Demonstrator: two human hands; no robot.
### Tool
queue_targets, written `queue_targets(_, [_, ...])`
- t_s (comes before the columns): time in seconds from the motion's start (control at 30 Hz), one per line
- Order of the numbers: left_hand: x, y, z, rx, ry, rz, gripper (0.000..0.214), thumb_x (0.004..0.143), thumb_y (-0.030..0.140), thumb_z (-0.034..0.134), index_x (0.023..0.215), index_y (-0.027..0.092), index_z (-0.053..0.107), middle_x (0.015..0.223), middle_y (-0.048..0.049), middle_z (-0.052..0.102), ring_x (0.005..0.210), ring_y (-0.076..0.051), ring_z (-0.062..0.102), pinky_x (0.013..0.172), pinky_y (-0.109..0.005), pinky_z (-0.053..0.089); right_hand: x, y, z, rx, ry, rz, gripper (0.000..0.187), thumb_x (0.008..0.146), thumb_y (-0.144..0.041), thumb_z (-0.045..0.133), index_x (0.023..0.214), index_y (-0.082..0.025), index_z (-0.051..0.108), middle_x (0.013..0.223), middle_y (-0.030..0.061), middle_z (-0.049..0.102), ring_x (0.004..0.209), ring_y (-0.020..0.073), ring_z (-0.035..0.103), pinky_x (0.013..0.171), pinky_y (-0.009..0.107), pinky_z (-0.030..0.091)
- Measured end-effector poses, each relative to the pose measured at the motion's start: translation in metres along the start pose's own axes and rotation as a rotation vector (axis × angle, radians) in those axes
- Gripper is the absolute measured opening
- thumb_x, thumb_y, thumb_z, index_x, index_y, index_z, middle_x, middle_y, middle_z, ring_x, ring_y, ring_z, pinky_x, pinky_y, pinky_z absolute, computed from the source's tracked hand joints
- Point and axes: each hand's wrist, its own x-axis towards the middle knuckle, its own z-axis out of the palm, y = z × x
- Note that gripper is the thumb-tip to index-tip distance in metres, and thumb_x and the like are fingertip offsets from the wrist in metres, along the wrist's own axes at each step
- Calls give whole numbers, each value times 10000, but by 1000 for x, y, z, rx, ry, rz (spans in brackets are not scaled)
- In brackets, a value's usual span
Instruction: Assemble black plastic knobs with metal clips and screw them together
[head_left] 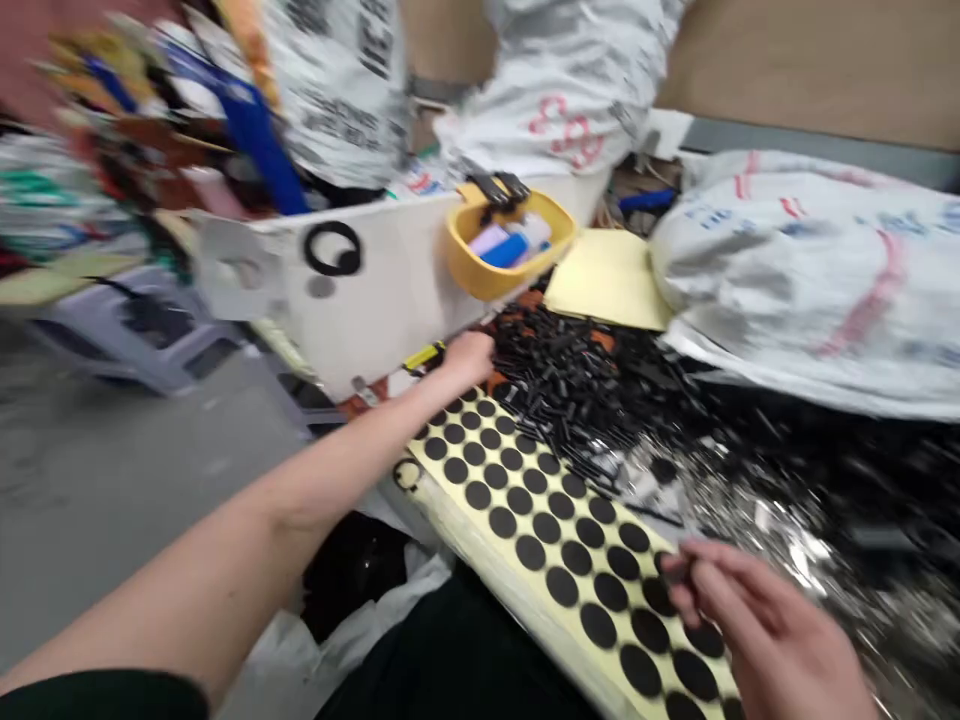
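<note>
My left hand (466, 358) reaches far forward to the edge of a heap of small black plastic parts (577, 385), close to a yellow-handled tool (424, 356). Its fingers are curled, and what they hold is hidden. My right hand (757, 625) hovers low at the right over a yellow sheet of black round stickers (555, 515). Its fingertips are pinched together on a small dark piece that I cannot make out. A mass of shiny metal bits (780, 520) lies beside the right hand.
A yellow tub (465, 262) with small items and a black clip hangs on a white board (375, 290). A pale yellow sheet (607, 278) and printed white sacks (810, 270) lie behind the heap. A grey stool (142, 335) stands on the floor at left.
</note>
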Motion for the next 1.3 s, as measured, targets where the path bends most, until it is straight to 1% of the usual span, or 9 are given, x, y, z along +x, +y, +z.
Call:
queue_targets(0.1, [7,-1,6,58,-20,32,310,920,336,589,1172,155,596,1222,-97,601,1082,-239,599,921,-463,507,-1,-20,-2,311,30,140,358,581,-432,850,804,-177,735,716,59,711,506,112,599,450,218,503])
queue_targets(0.27, [15,-5,18,40,-7,92,104,748,79,629,787,174,646,1021,-89,689,1145,-317,558,1004,-431,398,2,-24,-10,473,23,188,332,577,-385,866,783,-164,727,691,33,678,490,63,535,435,175,429])
queue_targets(0.43, [1,15,8,-131,55,61,185,738,82,584,885,166,657,1006,-110,681,1172,-351,527,1030,-492,355,-3,-15,-20,485,25,146,296,632,-386,836,793,-166,722,680,32,669,500,73,534,443,194,434])
queue_targets(0.53, [-42,45,5,-326,55,61,243,904,186,424,1009,192,643,1019,-85,670,1177,-292,522,1033,-485,360,-5,-12,-19,444,101,84,296,631,-409,835,777,-178,720,581,-3,616,506,77,539,466,190,455])
queue_targets(0.63, [-108,80,22,-606,-211,87,208,878,324,549,1048,220,611,848,-22,671,753,-167,620,681,-312,505,-16,-12,-11,297,217,-62,252,692,-392,802,827,-196,721,627,-5,627,558,92,573,510,209,494])
queue_targets(0.7, [-149,99,45,-1198,-777,-110,201,810,288,642,959,167,582,723,-26,630,600,-121,560,563,-250,435,-29,-12,-7,118,323,-194,193,753,-332,761,893,-206,721,726,16,671,607,115,610,544,242,522])
queue_targets(0.77, [-177,111,69,-1556,-1035,-322,207,779,286,685,883,140,583,740,-40,627,605,-103,569,539,-210,388,-42,-10,-5,-103,448,-400,137,778,-236,737,913,-215,723,814,30,701,689,143,647,624,283,544])
queue_targets(0.9, [-198,113,101,-1723,-1115,-533,210,807,234,666,977,114,642,734,-34,622,635,-92,583,594,-202,406,-55,1,-12,-414,445,-635,195,793,-101,688,934,-235,709,846,16,712,769,157,660,711,299,526])
queue_targets(1.3, [-204,112,110,-1698,-1069,-406,237,783,298,718,888,117,608,684,-17,616,556,-85,543,562,-218,403,-44,20,-7,-637,218,-803,254,801,-23,629,947,-228,667,822,27,708,727,148,662,670,296,537])
